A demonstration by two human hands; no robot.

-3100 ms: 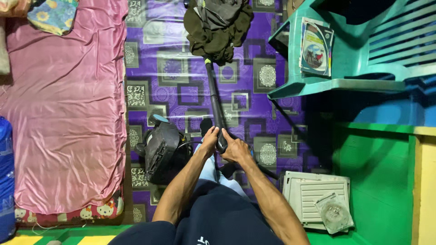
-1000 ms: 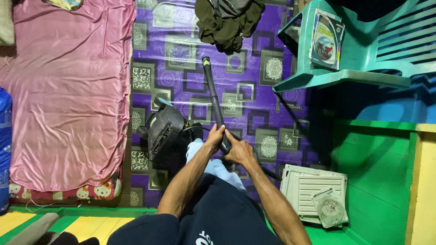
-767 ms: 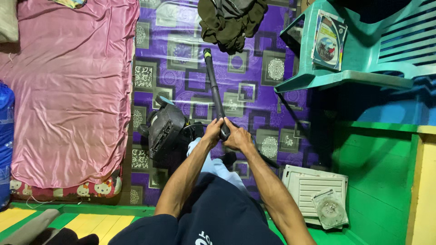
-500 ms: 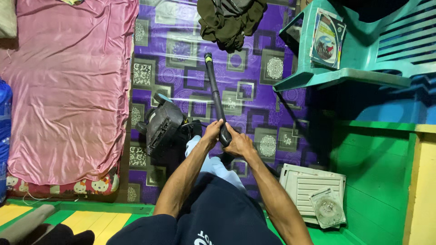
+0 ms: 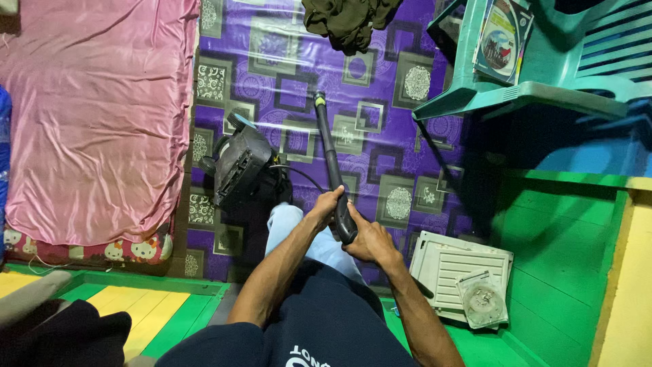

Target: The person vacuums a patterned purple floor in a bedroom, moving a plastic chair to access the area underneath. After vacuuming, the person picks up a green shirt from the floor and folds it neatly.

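Both hands met on the rear end of a long black spray lance with a yellow-green tip (image 5: 331, 163). It slanted away from the person over the purple patterned floor mat (image 5: 380, 102), tip pointing toward a heap of dark olive cloth (image 5: 350, 17). The left hand (image 5: 326, 207) wrapped the tube just ahead of the handle, its grip closed on it, apparently to steady the length. The right hand (image 5: 370, 239) was closed round the handle end from behind, as if bracing it. A thin black hose ran from the handle toward a black boxy machine (image 5: 241, 166) just beside the person's knee. A pink satin mattress (image 5: 88, 115) lay to the left, a teal plastic chair (image 5: 543, 75) and a white slatted grille (image 5: 451, 268) to the right.
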